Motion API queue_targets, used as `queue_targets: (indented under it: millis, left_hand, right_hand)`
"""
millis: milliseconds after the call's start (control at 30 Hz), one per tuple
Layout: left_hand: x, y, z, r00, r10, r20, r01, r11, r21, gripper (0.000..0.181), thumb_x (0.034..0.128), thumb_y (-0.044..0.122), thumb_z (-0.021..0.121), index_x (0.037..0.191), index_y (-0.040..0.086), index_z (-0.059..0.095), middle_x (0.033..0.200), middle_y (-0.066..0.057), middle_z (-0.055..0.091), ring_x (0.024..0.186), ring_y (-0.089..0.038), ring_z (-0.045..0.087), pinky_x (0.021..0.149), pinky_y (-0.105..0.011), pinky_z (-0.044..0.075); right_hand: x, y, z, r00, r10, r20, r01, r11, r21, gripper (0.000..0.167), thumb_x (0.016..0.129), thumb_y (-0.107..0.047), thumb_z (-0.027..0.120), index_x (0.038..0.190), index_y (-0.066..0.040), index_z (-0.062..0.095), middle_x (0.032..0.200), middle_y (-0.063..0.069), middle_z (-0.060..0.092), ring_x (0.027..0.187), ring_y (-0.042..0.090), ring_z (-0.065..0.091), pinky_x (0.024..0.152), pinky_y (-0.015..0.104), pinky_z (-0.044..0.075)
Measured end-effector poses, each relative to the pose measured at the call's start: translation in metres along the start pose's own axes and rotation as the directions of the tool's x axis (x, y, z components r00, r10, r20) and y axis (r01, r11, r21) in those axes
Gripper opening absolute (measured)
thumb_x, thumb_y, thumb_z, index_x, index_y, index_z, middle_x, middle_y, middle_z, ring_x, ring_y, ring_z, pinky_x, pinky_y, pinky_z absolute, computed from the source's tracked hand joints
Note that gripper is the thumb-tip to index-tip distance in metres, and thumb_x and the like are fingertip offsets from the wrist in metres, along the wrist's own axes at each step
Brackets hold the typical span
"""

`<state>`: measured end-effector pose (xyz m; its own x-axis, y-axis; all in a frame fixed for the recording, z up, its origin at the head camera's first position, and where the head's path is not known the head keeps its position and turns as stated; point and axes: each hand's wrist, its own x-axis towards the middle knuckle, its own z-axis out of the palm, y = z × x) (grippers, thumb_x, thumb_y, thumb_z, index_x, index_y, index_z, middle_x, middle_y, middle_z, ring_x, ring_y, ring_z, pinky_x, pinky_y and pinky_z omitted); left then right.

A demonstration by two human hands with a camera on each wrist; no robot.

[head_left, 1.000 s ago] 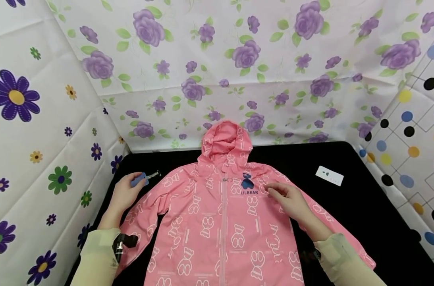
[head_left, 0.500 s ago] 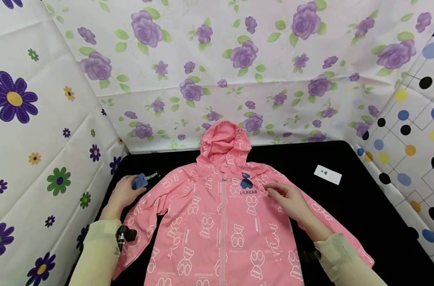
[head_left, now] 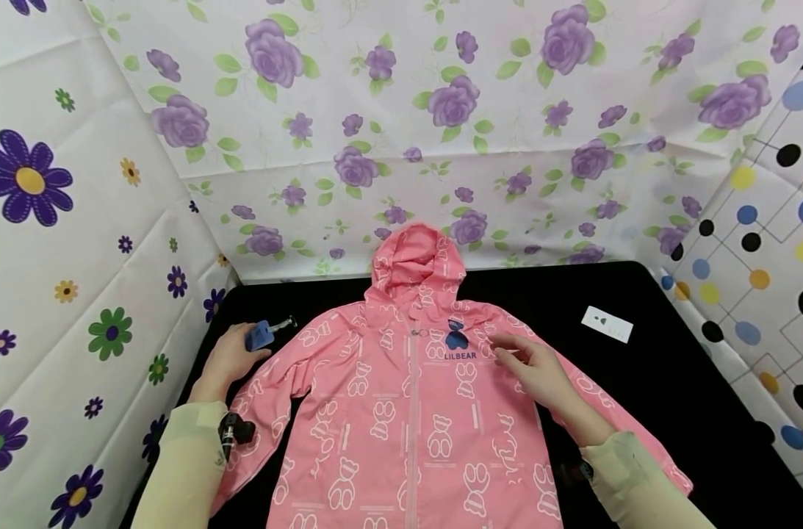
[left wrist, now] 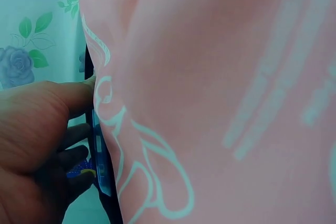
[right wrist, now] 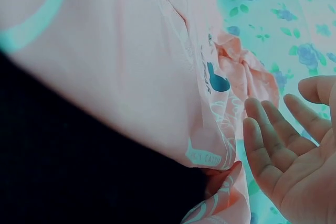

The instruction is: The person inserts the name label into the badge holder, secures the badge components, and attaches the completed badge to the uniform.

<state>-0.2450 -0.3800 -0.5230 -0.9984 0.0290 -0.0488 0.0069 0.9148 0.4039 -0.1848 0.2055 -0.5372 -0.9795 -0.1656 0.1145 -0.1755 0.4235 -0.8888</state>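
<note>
The pink hooded zip jacket (head_left: 375, 367) lies front side up on the black surface (head_left: 540, 290), centred between the left and right edges; its hood (head_left: 419, 250) overlaps the back edge in the head view, and its lower part runs out of view at the front. The zipper (head_left: 413, 419) is drawn up, with its pull near the collar. A dark blue bear print (head_left: 457, 338) with the lettering "LILBEAR" sits on the chest, to the right of the zipper. One jacket sleeve (head_left: 258, 400) extends toward the left edge of the surface, the other toward the right edge. Of the hands, the right hand (head_left: 530, 365) is positioned over the chest beside the print, fingers loosely bent and free of any object; contact with the fabric cannot be determined. The left hand (head_left: 231, 356) is located toward the back left corner, thumb and fingers at a flat blue item (head_left: 260, 336) with a slim silvery end; whether they grip it cannot be determined. A white card (head_left: 607, 325) with a small dark mark lies near the back right corner. A rose-patterned backdrop (head_left: 375, 103) stands behind the back edge.
</note>
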Motion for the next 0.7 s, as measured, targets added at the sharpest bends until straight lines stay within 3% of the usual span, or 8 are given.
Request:
queue_targets:
  millis: [267, 700]
  left_hand:
    - [0.0013, 0.0018, -0.0009, 1.0, 0.011, 0.012, -0.011, 1.0, 0.017, 0.07, 0.0969, 0.02, 0.079, 0.148, -0.015, 0.048, 0.15, -0.041, 0.047, 0.135, -0.059, 0.047, 0.113, -0.07, 0.039]
    - [0.0001, 0.0065, -0.002, 0.999, -0.046, 0.02, 0.046, 0.999, 0.005, 0.06, 0.0969, 0.019, 0.079, 0.143, -0.013, 0.057, 0.148, -0.039, 0.05, 0.135, -0.057, 0.049, 0.113, -0.069, 0.04]
  right_hand:
    - [-0.0007, -0.0031, -0.0017, 1.0, 0.028, 0.012, -0.028, 1.0, 0.001, 0.035, 0.109, -0.026, 0.067, 0.143, -0.017, 0.069, 0.136, 0.012, 0.07, 0.111, 0.027, 0.075, 0.084, 0.036, 0.064]
    - [-0.0024, -0.0059, 0.0017, 1.0, 0.016, 0.018, -0.016, 1.0, -0.007, 0.036, 0.109, -0.02, 0.067, 0.144, -0.012, 0.068, 0.138, 0.01, 0.069, 0.11, 0.026, 0.075, 0.088, 0.045, 0.064]
